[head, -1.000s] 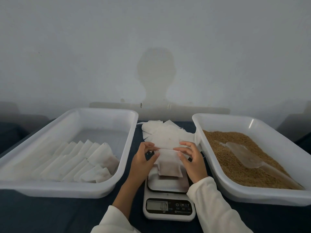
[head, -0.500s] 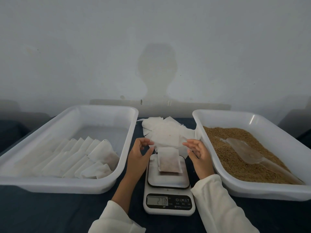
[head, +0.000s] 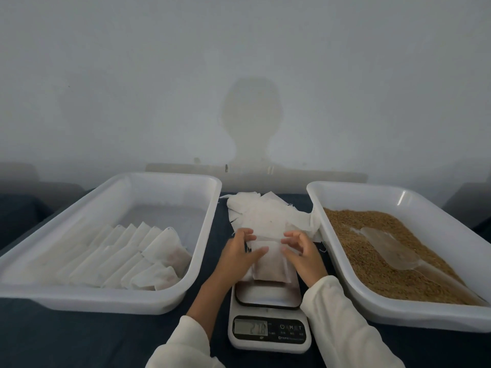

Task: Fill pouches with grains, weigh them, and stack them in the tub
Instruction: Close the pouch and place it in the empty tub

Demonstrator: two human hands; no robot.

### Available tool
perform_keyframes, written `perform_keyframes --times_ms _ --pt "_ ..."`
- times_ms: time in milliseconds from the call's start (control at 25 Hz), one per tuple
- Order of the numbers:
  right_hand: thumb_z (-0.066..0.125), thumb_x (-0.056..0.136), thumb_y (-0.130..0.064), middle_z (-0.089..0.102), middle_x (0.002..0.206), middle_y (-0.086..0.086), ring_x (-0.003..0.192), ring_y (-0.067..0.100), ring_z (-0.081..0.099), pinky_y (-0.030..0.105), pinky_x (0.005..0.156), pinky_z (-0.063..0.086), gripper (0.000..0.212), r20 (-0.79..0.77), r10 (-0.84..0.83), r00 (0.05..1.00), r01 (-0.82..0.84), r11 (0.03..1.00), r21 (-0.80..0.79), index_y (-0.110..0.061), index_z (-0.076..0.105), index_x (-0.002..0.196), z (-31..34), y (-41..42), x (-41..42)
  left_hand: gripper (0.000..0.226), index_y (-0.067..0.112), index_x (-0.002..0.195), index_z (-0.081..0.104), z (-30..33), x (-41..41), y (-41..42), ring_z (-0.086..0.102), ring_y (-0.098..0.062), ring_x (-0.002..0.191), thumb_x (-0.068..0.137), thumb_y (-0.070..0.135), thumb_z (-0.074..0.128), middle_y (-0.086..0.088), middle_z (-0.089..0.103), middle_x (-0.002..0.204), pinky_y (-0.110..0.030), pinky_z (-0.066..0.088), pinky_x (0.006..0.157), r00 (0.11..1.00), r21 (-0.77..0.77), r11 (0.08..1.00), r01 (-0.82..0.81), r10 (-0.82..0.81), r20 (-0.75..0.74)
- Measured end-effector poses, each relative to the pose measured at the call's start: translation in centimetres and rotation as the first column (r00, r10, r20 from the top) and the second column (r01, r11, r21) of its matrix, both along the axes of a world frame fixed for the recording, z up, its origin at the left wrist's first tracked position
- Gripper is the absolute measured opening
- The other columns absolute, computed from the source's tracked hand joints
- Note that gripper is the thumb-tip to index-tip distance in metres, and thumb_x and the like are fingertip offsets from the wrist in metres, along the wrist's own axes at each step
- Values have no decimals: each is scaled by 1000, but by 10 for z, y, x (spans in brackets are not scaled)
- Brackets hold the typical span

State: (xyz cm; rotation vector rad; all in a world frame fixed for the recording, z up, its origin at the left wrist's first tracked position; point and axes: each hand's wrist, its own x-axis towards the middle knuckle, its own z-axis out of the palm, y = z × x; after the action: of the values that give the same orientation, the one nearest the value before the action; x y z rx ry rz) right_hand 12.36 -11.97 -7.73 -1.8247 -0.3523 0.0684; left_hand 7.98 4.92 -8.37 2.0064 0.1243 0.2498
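A filled white pouch (head: 269,266) lies on the plate of a small digital scale (head: 268,297), whose display shows a reading. My left hand (head: 237,254) grips the pouch's left edge, thumb on top. My right hand (head: 303,254) is at its right edge, thumb touching it and fingers loosely curled above. The left white tub (head: 170,179) holds several filled pouches (head: 132,252) laid in overlapping rows. The right tub (head: 372,188) holds brown grains (head: 345,243), and a clear scoop (head: 385,248) lies on them.
A loose pile of empty white pouches (head: 265,213) sits behind the scale, between the two tubs. Everything stands on a dark cloth-covered table (head: 79,338) against a pale wall. The tubs flank the scale closely on both sides.
Half a second ago both hands hovered apart from the pouch on the scale. They have now closed in on its two side edges.
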Motion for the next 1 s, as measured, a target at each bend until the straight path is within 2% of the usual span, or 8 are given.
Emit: perform_keyframes --times_ms 80,200,360,480,640,720,880,1000 --pt "68 84 -12 60 102 -4 99 11 57 11 72 42 31 -49 26 998 -29 998 -64 -20 54 110 1 4 1 63 22 130 42 4 4 -5 53 -11 109 79 42 72 6 53 120 -18 43 86 996 126 991 33 -22 -90" --pt "69 82 -6 62 96 0 93 13 60 9 66 43 30 -17 16 1000 -17 997 -75 -22 56 104 8 9 -1 61 27 125 45 11 3 -13 52 -9 103 75 43 75 10 52 110 -21 46 87 999 213 977 15 -5 -48" --pt "66 83 -3 65 91 4 89 17 63 17 73 51 20 83 13 996 -10 999 -42 -16 61 97 34 15 -10 29 25 105 55 29 -8 -18 58 -7 86 82 35 69 8 62 96 -18 48 73 999 246 968 -40 35 23" --pt "66 83 -3 65 84 0 81 11 63 17 72 52 14 193 80 978 -76 997 -28 -15 64 90 62 26 -19 18 21 82 50 49 -18 -15 50 -5 68 92 35 56 8 55 78 -10 34 57 990 389 913 -122 82 118" --pt "69 82 -6 66 81 -6 75 1 60 10 69 48 12 286 125 950 -149 987 65 -16 65 86 97 55 -24 20 12 97 58 92 -29 5 60 -17 86 96 30 49 -4 63 95 -20 43 72 953 487 840 -241 110 281" --pt "68 83 -8 66 88 -9 81 3 61 12 73 48 18 317 147 937 -180 980 80 -23 62 90 108 75 -25 18 10 91 57 116 -33 27 61 -23 83 95 25 50 -8 63 88 -22 43 68 950 529 800 -284 159 268" --pt "63 86 -1 63 95 -7 85 4 61 11 74 47 31 310 197 930 -228 972 65 -25 53 103 110 106 -25 19 16 76 49 137 -44 87 55 -22 70 91 27 54 -1 55 75 -22 41 64 921 557 739 -378 364 143" --pt "58 89 -1 65 96 -5 82 -1 60 5 71 45 26 273 268 924 -273 962 -20 -21 54 104 99 119 -27 16 10 74 53 123 -55 120 66 -32 78 88 15 59 -8 57 74 -36 58 64 926 333 870 -363 377 25"
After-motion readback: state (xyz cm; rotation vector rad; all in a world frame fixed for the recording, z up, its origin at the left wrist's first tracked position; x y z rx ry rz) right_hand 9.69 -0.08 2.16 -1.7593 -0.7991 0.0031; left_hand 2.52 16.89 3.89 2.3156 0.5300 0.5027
